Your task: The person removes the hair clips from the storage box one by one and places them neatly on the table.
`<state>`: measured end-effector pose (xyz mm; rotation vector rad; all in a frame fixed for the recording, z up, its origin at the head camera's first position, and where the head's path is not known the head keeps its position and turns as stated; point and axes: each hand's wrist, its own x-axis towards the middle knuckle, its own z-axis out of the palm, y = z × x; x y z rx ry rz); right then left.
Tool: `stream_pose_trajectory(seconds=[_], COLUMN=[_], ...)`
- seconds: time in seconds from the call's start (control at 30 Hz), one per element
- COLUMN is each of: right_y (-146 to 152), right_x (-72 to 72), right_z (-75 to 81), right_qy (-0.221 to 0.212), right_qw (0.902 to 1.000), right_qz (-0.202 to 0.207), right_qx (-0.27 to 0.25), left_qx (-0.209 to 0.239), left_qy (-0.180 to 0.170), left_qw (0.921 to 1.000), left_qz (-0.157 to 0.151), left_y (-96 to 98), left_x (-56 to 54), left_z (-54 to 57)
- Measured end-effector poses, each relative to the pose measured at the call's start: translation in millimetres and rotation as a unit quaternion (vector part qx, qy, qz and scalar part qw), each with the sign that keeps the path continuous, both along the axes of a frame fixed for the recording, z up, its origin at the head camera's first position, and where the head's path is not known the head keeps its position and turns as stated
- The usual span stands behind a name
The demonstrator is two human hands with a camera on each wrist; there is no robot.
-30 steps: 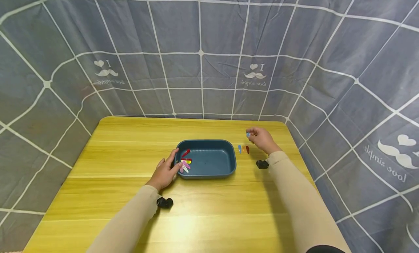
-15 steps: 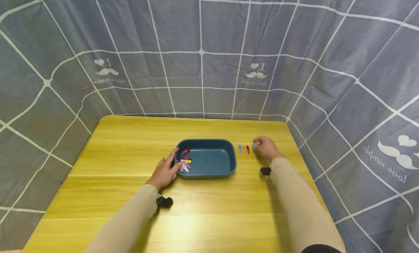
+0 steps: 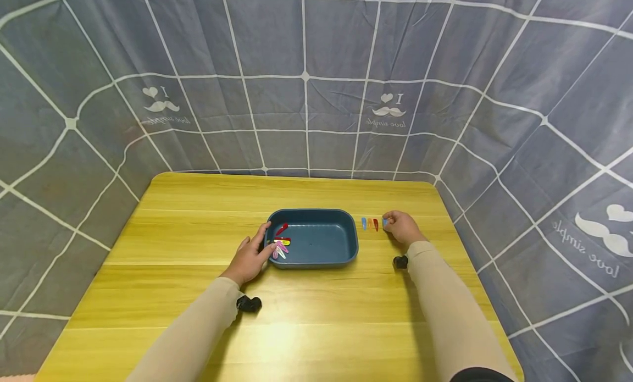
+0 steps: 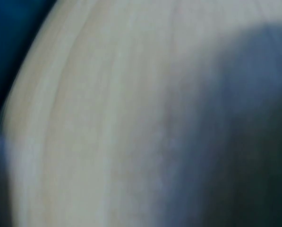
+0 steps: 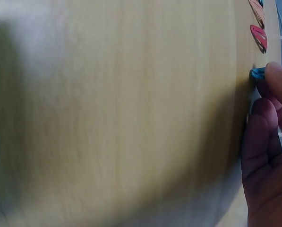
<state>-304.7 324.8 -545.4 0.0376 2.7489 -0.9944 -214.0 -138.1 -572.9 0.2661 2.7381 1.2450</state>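
My left hand [image 3: 247,261] holds the left side of a dark blue plastic tray [image 3: 323,265], with the thumb over the rim and a fingertip at the far left corner. Several snap hair clips [image 3: 282,242] in red, yellow, pink and white lie inside the tray's left end. To the right of the tray, my right hand [image 3: 403,228] pinches a blue hair clip [image 5: 258,74] at the tabletop. Left of that hand lie a blue clip [image 3: 364,223], an orange clip [image 3: 369,223] and a red clip [image 3: 376,224] in a row. Fingers hide most of the pinched clip.
The wooden table [image 3: 316,321] carries everything. A grey curtain [image 3: 277,107] with white grid lines stands around its back and sides. In the left wrist view, only blurred tabletop and part of the tray [image 4: 8,42] show.
My right hand has moved right and toward me, bringing the blue clip down beside the red one in the row. The left hand and tray have stayed in place.
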Motion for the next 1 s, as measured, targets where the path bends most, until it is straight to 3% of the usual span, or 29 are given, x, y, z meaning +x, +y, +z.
stream_pose_trajectory(seconds=[1.0], right_y=[-2.1], right_x=[1.7], right_z=[-10.2], right_qy=[-0.027], right_qw=[0.9994], right_qz=[-0.01], right_qx=[-0.017], left_qx=[-0.001], left_qy=[0.003], left_qw=[1.0], left_qz=[0.001], left_y=[1.7], left_x=[-0.8], left_z=[0.1])
